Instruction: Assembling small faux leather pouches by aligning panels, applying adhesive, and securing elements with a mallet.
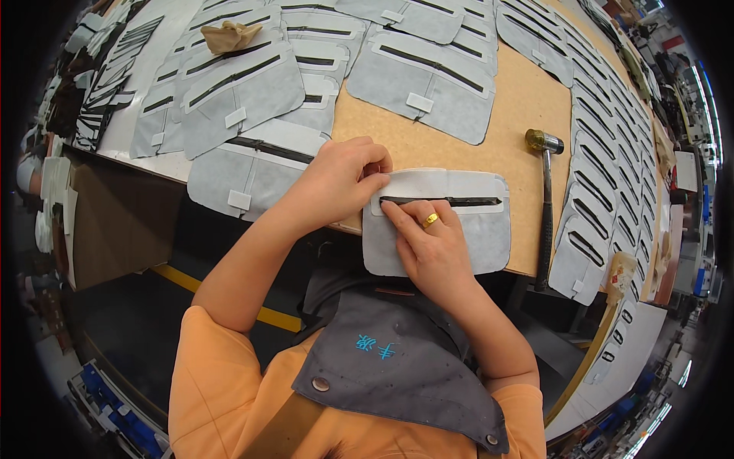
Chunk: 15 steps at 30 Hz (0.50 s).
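The panel (pixel 485 233), grey with a pale band along its far side, lies flat beneath the right hand (pixel 434 239). It sits at the near edge of the surface (pixel 527 107), with its near left part projecting past that edge. A black strip (pixel 474 202) runs crosswise on the panel, within the band.

Left hand (pixel 358 174): positioned at the far left corner of the panel, fingers curled, thumb and fingertips close together. Whether it grips the corner or only touches it cannot be told.

Right hand: positioned over the panel, fingers bent, fingertips at the end of the strip nearest the left hand. Whether they pinch or press cannot be told. One finger carries a gold ring (pixel 431 219).

Right of the hands, a mallet (pixel 546 199) lies with its head away from the person and its black handle toward the near edge. Beyond the mallet, rows of slotted pieces (pixel 592 183) overlap.

Left of and beyond the left hand, further panels (pixel 256 99) overlap in piles; a brown scrap (pixel 228 37) rests on one pile. Farther left lies a group of black strips (pixel 115 88).
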{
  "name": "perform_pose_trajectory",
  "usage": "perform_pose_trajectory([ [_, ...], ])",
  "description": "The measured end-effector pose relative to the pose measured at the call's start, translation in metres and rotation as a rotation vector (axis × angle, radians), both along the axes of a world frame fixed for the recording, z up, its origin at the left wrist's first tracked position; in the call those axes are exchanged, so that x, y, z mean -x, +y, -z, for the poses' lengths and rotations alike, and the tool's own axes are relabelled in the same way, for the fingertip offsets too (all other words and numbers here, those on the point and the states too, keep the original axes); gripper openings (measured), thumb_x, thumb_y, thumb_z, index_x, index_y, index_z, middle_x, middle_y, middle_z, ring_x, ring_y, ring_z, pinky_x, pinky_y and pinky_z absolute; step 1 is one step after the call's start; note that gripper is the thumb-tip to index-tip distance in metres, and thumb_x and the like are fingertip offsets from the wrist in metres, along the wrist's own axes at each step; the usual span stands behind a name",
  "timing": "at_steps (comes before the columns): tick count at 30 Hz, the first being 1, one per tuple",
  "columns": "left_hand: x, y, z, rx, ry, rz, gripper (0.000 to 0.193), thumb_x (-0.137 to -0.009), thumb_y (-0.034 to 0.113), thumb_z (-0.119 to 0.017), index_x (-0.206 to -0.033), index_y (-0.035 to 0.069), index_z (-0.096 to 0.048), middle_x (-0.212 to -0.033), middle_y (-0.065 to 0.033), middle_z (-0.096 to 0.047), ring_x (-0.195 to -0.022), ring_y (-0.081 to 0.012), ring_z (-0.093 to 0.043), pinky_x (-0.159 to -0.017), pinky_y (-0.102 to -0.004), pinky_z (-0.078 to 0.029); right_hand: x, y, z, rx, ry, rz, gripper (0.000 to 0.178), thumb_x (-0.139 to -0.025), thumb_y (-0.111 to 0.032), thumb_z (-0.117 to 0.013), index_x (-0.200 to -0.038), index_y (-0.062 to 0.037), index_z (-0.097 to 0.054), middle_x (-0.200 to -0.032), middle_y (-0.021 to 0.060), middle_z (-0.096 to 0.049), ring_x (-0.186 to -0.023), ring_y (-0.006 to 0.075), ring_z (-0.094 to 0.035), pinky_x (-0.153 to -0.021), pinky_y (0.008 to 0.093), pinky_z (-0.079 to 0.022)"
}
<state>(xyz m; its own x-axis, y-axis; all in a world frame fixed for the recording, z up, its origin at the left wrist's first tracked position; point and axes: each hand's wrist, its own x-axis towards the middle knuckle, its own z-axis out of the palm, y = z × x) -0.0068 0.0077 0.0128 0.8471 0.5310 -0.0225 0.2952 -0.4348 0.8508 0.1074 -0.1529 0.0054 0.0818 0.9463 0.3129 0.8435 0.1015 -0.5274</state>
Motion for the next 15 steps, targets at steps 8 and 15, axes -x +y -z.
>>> perform_pose_trajectory([
  [8,-0.001,0.008,-0.003,-0.041,0.057,0.048,0.009,-0.078,0.003,-0.065,-0.085,-0.002,-0.063,-0.075,-0.0090,-0.059,-0.064,-0.0155,-0.056,-0.060,-0.0285,-0.046,0.002,0.005,-0.012,0.138,-0.238,-0.065,0.049,-0.073,-0.002,-0.064,-0.121,-0.0079,-0.058,-0.092,0.0066,-0.054,-0.086,0.0249,-0.052,-0.077,0.0372,-0.045],
  [15,0.005,0.004,0.000,0.029,0.001,0.010,0.014,-0.079,0.002,-0.066,-0.092,-0.001,-0.062,-0.074,-0.0072,-0.060,-0.065,-0.0132,-0.055,-0.060,-0.0258,-0.045,-0.003,-0.002,0.003,0.002,0.000,-0.001,0.040,-0.074,-0.002,-0.063,-0.114,-0.0040,-0.060,-0.098,0.0064,-0.058,-0.089,0.0256,-0.053,-0.080,0.0376,-0.044],
])
